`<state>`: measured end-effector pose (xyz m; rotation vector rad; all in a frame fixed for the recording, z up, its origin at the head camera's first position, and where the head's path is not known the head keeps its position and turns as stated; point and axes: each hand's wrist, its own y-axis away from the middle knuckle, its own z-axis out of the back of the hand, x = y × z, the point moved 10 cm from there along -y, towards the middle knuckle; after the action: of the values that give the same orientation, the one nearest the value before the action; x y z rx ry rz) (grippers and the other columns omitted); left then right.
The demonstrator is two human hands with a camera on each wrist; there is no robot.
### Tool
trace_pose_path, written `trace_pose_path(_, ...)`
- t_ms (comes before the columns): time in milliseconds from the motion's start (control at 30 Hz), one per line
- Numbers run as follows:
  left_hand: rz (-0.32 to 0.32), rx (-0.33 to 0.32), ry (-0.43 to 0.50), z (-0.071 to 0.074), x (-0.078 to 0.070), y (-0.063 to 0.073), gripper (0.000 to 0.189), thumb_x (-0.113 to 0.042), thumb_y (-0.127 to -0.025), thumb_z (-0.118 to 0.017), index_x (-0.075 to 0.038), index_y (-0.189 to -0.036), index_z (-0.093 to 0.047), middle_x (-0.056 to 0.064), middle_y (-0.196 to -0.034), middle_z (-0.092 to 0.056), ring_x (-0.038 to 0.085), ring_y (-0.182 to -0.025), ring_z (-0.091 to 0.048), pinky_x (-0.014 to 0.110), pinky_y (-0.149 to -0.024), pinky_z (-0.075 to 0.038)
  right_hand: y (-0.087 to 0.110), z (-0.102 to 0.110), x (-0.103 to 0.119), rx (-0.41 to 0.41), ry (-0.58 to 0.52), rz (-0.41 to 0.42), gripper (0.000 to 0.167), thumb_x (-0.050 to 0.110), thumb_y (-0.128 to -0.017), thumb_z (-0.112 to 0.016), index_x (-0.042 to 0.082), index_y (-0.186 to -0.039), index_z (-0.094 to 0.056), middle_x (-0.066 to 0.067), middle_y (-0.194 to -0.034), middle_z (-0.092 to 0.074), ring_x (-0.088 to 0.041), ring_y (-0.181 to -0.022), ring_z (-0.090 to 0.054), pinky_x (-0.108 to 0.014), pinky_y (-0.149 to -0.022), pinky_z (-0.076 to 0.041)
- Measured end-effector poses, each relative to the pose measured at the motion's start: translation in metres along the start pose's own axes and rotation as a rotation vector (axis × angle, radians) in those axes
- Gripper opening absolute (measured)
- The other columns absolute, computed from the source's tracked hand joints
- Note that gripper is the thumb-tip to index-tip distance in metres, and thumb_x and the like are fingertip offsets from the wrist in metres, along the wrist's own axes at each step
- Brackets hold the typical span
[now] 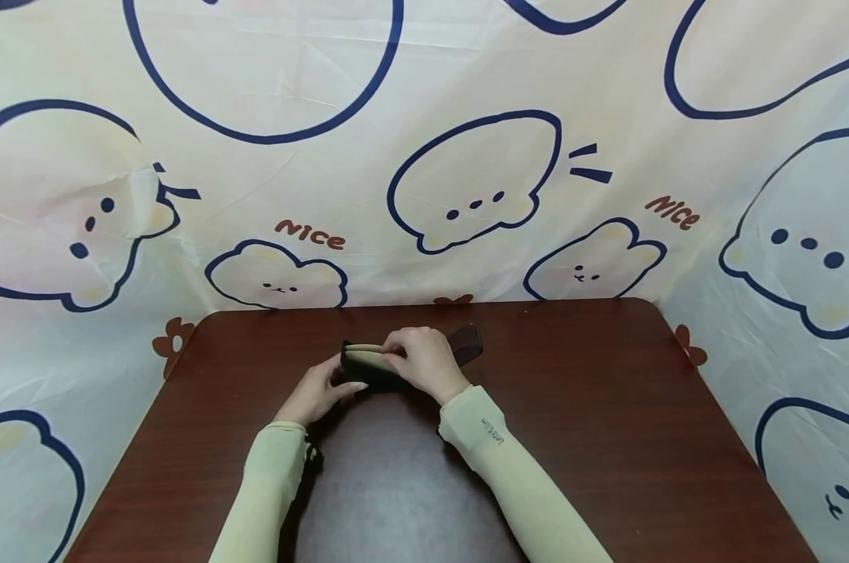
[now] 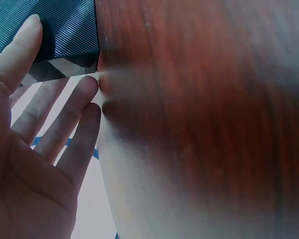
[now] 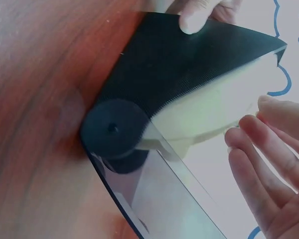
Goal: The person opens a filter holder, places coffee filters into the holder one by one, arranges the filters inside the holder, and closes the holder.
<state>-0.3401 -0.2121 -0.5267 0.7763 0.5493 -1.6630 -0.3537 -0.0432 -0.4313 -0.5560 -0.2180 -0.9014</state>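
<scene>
A black, finely ribbed holder [image 1: 375, 378] stands at the far middle of the table, its hinged lid [image 1: 465, 344] swung out to the right. Cream, paper-like sheets [image 3: 209, 104] show in its opening. In the right wrist view the lid is clear plastic [image 3: 179, 204], joined at a round black hinge [image 3: 112, 127]. My left hand [image 1: 317, 393] grips the holder's left end, thumb on the ribbed face [image 2: 70, 30] and fingers at its underside and back. With thumb and fingertips, my right hand [image 1: 428, 363] pinches the upper edge of the cream sheets.
The dark brown wooden table [image 1: 593, 422] has its far edge just behind the holder. A pale curtain [image 1: 467, 70] printed with blue cartoon animals hangs behind and along both sides.
</scene>
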Motion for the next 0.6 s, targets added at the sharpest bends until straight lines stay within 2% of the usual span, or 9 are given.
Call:
trace_pose_path(333,0.021,0.007,0.01,-0.002,0.002,0.0,0.067,-0.039,-0.095,-0.076,-0.023,-0.154,-0.049,0.009,-0.126,-0.07,0.016,-0.081,-0.064,0.04,-0.084,-0.053,0.006,0.032,0.0,-0.067,-0.021,0.018,0.004,0.022,-0.093,-0.08,0.019,-0.095,-0.082,0.007,-0.091,-0.077,-0.007,-0.078,-0.069,-0.028,-0.072,-0.054)
trace_pose_path(600,0.036,0.009,-0.012,-0.002,0.003,0.0,0.078,-0.04,-0.095,-0.075,-0.018,-0.161,-0.04,0.014,-0.133,-0.067,0.019,-0.088,-0.066,0.048,-0.093,-0.053,0.02,0.073,-0.012,-0.175,-0.058,0.017,0.008,0.019,-0.095,-0.077,0.014,-0.1,-0.081,0.002,-0.097,-0.078,-0.016,-0.086,-0.073,-0.036,-0.079,-0.057)
